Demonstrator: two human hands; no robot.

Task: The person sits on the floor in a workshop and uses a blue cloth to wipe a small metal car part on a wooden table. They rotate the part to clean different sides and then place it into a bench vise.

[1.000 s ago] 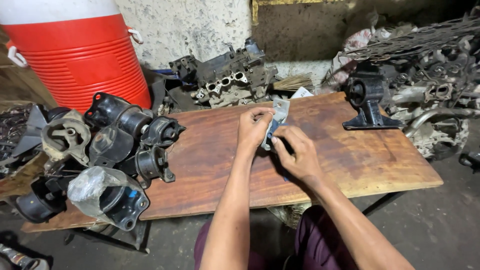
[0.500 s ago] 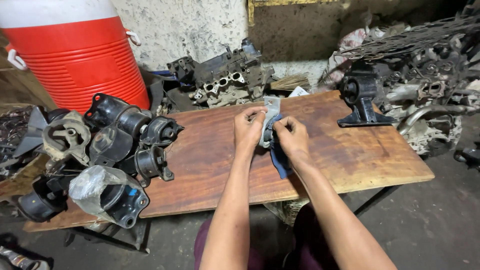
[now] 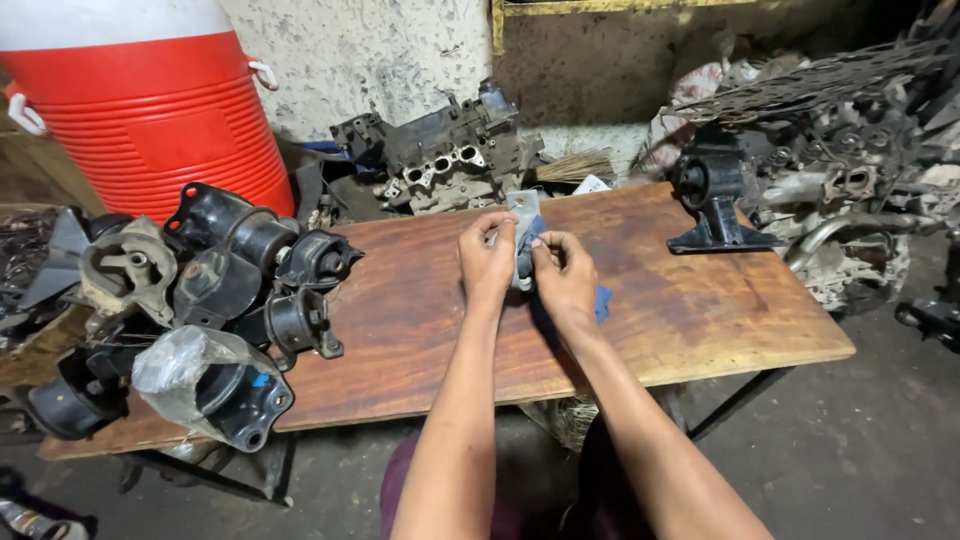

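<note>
Over the middle of a wooden board point(image 3: 690, 320), my left hand point(image 3: 485, 262) grips a small grey metal bracket point(image 3: 523, 212) that stands upright between both hands. My right hand point(image 3: 566, 283) presses a blue cloth point(image 3: 600, 301) against the bracket's right side. Most of the bracket is hidden behind my fingers and the cloth.
A pile of black engine mounts point(image 3: 230, 270) covers the board's left end, one wrapped in clear plastic point(image 3: 190, 375). A single black mount point(image 3: 712, 195) stands at the far right. A red cooler point(image 3: 150, 110), an engine block point(image 3: 450, 155) and engine parts point(image 3: 850, 180) lie behind.
Both hands with the bracket have shifted slightly left and away from me. The blue cloth, which hung below my right hand, is now bunched up against the bracket.
</note>
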